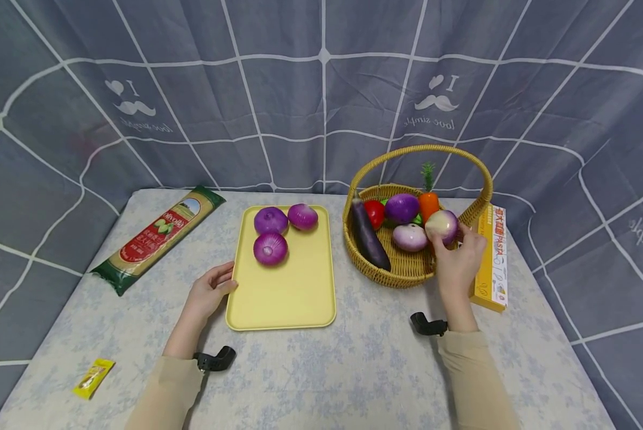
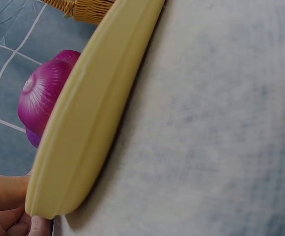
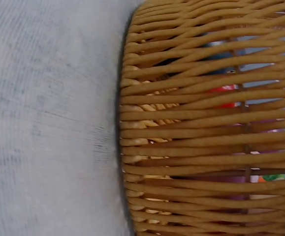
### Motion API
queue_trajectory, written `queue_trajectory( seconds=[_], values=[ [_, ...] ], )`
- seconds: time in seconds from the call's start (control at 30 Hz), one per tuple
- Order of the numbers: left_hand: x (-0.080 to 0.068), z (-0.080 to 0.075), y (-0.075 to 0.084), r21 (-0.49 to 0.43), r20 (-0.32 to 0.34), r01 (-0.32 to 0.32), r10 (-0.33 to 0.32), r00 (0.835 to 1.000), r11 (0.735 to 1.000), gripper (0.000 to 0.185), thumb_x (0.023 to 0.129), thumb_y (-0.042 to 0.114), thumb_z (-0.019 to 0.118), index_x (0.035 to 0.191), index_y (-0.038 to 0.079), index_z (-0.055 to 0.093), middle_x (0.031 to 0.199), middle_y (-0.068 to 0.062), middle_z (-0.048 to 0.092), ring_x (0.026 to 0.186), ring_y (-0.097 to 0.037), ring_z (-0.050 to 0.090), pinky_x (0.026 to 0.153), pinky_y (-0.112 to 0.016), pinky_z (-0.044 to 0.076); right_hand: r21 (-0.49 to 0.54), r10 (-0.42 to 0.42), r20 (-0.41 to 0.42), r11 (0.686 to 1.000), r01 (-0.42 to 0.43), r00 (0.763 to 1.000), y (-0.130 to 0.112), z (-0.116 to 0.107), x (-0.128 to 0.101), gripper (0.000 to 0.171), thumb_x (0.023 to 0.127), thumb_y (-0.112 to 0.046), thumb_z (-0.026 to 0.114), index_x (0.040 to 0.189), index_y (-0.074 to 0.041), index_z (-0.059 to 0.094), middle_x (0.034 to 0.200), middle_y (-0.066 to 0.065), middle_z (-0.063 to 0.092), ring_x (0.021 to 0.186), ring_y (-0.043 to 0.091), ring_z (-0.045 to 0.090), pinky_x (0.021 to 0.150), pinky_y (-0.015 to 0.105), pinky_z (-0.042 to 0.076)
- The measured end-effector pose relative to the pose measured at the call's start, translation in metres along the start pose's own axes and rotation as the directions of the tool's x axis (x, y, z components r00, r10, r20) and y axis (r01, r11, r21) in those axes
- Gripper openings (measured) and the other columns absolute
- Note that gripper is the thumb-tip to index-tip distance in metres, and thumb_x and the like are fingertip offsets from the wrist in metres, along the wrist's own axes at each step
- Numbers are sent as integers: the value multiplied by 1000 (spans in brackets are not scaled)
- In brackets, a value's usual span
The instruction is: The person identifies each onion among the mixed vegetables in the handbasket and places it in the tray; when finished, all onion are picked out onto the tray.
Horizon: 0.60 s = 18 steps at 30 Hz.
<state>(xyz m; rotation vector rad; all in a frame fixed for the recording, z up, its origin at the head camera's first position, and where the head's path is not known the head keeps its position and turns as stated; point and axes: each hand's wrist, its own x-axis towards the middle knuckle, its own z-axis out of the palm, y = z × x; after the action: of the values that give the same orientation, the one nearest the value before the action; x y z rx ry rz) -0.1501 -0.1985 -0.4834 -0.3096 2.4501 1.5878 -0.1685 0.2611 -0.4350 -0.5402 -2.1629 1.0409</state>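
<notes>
A: Right hand (image 1: 458,258) first. What's it got?

B: Fingers curled round a pale purple onion (image 1: 442,226), held just above the right side of the wicker basket (image 1: 407,272), at about 3 o'clock of the basket's inside. The right wrist view shows only the basket wall (image 3: 191,128) up close and bare worktop (image 3: 48,123) beside it.

A: Left hand?

B: Left hand (image 1: 210,292) rests on the worktop with relaxed fingers touching the left edge of the yellow tray (image 1: 284,292), at roughly 9 o'clock of it. Nothing gripped. In the left wrist view the fingertips (image 2: 4,206) sit against the tray rim (image 2: 88,118), and a purple onion shows over it.

A: On the tray?

B: Three purple onions (image 1: 270,236) bunched at the far end, 12 o'clock, close together.

A: Basket contents?

B: Dark eggplant (image 1: 370,236) along the left, at 9 o'clock. Red tomato (image 1: 374,212), another purple onion (image 1: 402,207), orange carrot (image 1: 428,203) with a green top toward the back. A paler onion (image 1: 409,236) in the middle, just left of the held one.

A: Rest of the worktop?

B: Spaghetti packet (image 1: 157,239) at 10 o'clock, well left of the tray. Yellow pasta box (image 1: 493,257) right of the basket, partly behind the right hand. Small yellow sachet (image 1: 92,377) at the near left corner, 7 o'clock.
</notes>
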Motion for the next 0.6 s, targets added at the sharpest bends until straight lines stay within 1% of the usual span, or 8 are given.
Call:
queue_trajectory(
  seconds=[0.13, 0.23, 0.33, 0.43, 0.6],
  values=[
    [0, 0, -1, 0, 3, -2, 2, 1000, 1000, 52, 99, 13, 60, 148, 6, 44, 142, -20, 54, 130, -31, 53, 82, -6, 45, -15, -9, 15, 1000, 9, 1000, -1, 3, -2, 63, 82, -29, 82, 129, 4, 56, 120, 25, 46, 113, 38, 47, 103, 46, 40],
    [0, 0, -1, 4, 5, -3, 3, 1000, 1000, 53, 99, 14, 60, 148, 6, 43, 142, -20, 54, 130, -31, 53, 86, -10, 48, -52, -43, 17, 998, 44, 999, -2, 5, -3, 62, 82, -26, 82, 128, 5, 55, 123, 27, 48, 117, 41, 49, 106, 49, 39],
    [0, -1, -1, 7, 3, 0, 0, 1000, 1000, 53, 99, 14, 60, 148, 7, 44, 142, -20, 54, 130, -31, 53, 87, -12, 48, -80, -87, 15, 993, 88, 996, -1, 6, -3, 61, 81, -25, 82, 126, 6, 55, 122, 29, 52, 118, 43, 50, 108, 49, 38],
    [-1, -1, -1, 5, 4, 0, 0, 1000, 1000, 53, 98, 15, 60, 148, 7, 44, 142, -20, 54, 130, -31, 53, 85, -9, 47, -92, -106, 18, 990, 107, 994, -1, 7, -3, 62, 80, -25, 83, 125, 6, 54, 121, 30, 54, 118, 44, 50, 108, 50, 37],
    [-1, -2, 0, -7, 10, -5, 5, 1000, 1000, 53, 99, 15, 60, 148, 7, 44, 141, -21, 54, 130, -32, 53, 80, -5, 44, -99, -101, 48, 990, 105, 994, -1, 8, -2, 64, 81, -22, 82, 127, 6, 50, 123, 30, 51, 119, 45, 49, 107, 51, 37]
  ],
)
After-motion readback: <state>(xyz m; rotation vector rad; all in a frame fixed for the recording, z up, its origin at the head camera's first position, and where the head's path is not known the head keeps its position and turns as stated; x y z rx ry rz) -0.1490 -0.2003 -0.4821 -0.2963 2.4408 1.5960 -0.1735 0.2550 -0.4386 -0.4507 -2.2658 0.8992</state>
